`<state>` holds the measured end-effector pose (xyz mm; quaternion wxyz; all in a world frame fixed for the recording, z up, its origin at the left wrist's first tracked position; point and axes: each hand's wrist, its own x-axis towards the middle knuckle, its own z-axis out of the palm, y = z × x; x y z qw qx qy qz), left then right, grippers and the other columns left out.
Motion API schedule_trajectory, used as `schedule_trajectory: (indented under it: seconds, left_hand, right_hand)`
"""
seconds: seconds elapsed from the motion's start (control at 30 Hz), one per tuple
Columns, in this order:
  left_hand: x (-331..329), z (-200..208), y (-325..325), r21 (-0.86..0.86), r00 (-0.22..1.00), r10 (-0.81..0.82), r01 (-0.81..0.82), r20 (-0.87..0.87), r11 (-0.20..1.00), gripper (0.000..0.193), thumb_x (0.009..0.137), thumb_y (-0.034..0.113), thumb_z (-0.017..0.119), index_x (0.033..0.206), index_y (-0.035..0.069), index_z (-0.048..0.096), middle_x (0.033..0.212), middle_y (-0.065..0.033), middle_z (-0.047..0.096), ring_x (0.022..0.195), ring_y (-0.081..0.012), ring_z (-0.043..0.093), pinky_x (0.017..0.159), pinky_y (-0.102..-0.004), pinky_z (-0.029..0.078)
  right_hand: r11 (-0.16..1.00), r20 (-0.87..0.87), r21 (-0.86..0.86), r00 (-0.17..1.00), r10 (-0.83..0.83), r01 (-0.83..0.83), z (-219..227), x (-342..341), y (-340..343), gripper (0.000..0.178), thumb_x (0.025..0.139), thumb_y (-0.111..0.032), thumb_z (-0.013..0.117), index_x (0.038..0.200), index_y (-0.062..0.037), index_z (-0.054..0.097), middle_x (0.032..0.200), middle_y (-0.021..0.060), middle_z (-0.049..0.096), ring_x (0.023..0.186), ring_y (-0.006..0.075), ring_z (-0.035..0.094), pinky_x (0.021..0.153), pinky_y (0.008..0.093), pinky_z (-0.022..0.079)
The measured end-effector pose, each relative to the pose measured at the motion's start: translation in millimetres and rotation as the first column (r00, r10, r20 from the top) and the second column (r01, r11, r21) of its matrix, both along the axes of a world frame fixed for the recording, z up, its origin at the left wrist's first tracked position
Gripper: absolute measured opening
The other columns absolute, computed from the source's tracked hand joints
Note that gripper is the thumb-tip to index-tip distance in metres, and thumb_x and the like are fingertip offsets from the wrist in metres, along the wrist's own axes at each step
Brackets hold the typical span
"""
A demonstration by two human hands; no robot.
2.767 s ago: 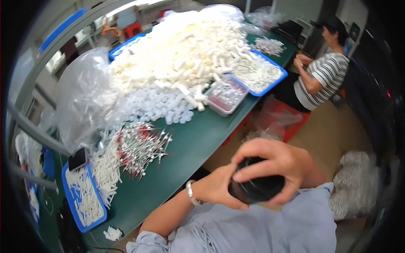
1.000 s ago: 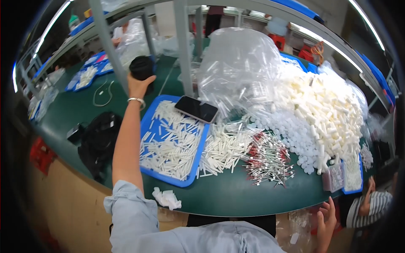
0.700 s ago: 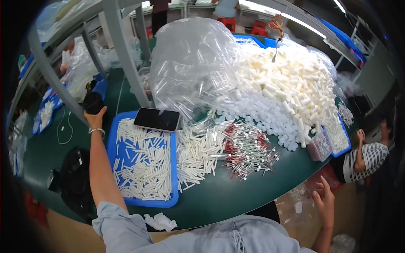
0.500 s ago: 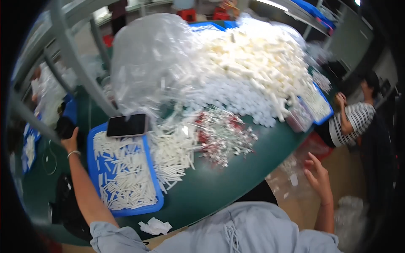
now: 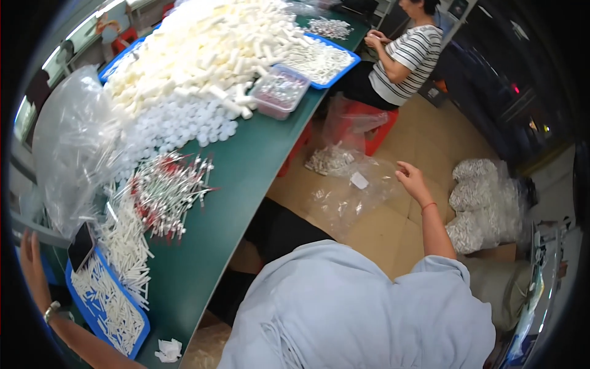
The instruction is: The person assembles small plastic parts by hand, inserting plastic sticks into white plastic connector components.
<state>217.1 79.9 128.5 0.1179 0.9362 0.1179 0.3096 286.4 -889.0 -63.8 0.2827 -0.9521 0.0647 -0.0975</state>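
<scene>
At the far left edge my left hand (image 5: pixel 34 270) has its fingers stretched up beside a grey metal bar (image 5: pixel 46 232); I see nothing in it. Close to it is a blue tray (image 5: pixel 140 329) holding short white tubes (image 5: pixel 110 301), with a dark phone (image 5: pixel 81 248) propped on its far end. More white tubes (image 5: pixel 128 246) are heaped alongside the tray, and beyond them lies a pile of thin silvery pieces with red parts (image 5: pixel 172 194). Out to the right, my right hand (image 5: pixel 413 182) hangs over the floor, fingers apart, holding nothing.
Cream foam-like cylinders (image 5: pixel 203 46) and translucent round pieces (image 5: pixel 178 126) are piled on the green table (image 5: pixel 206 246). A clear tub (image 5: pixel 281 92) and another blue tray (image 5: pixel 335 80) stand farther off. A co-worker (image 5: pixel 402 58) sits on a red stool (image 5: pixel 382 135). Filled bags (image 5: pixel 482 206) lie on the floor.
My view has swung to the right, showing more floor and the co-worker. My left hand has come away from the black object it was at. My right hand stays raised with nothing in it.
</scene>
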Motion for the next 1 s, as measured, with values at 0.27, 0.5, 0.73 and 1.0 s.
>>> schedule_trajectory:
  seconds: [0.27, 0.5, 0.73, 1.0]
  left_hand:
    - [100, -1, -462, -0.125, 0.794, -0.605, 0.595, -0.061, 0.794, 0.042, 0.079, 0.022, 0.076, 0.117, 0.008, 0.064, 0.098, -0.0139, 0.068, 0.079, -0.0238, 0.065, 0.071, -0.0331, 0.051]
    - [128, -94, -607, -0.261, 0.506, -0.834, 0.793, -0.220, 0.550, 0.034, 0.078, 0.025, 0.072, 0.105, 0.006, 0.065, 0.091, -0.0128, 0.066, 0.081, -0.0317, 0.064, 0.068, -0.0397, 0.052]
    - [118, -178, -623, -0.493, 0.387, -0.789, 0.626, -0.477, 0.605, 0.032, 0.078, 0.022, 0.073, 0.102, 0.003, 0.066, 0.090, -0.0132, 0.067, 0.081, -0.0321, 0.065, 0.069, -0.0390, 0.053]
    - [111, -220, -602, -0.578, 0.509, -0.745, 0.479, -0.430, 0.661, 0.031, 0.079, 0.010, 0.072, 0.109, 0.003, 0.067, 0.104, -0.0157, 0.067, 0.094, -0.0307, 0.065, 0.083, -0.0346, 0.052]
  right_hand:
    - [0.674, -0.558, 0.435, 0.766, -0.318, 0.597, -169, -27, -87, 0.029, 0.092, -0.025, 0.057, 0.112, -0.0051, 0.063, 0.093, 0.0062, 0.065, 0.075, 0.0185, 0.065, 0.062, 0.0327, 0.055]
    - [0.585, -0.811, 0.343, 0.546, -0.211, 0.735, -294, -68, -58, 0.034, 0.083, -0.027, 0.067, 0.112, -0.0088, 0.063, 0.097, 0.0035, 0.058, 0.080, 0.0201, 0.057, 0.063, 0.0357, 0.054]
    - [0.574, -0.877, 0.321, 0.465, -0.120, 0.753, -371, -58, -42, 0.050, 0.083, -0.032, 0.065, 0.131, -0.0174, 0.056, 0.130, 0.0048, 0.055, 0.119, 0.0250, 0.050, 0.087, 0.0496, 0.047]
    - [0.591, -0.897, 0.394, 0.436, 0.080, 0.703, -416, -29, -21, 0.065, 0.087, -0.049, 0.059, 0.144, -0.0254, 0.040, 0.150, 0.0012, 0.035, 0.139, 0.0271, 0.027, 0.100, 0.0520, 0.036]
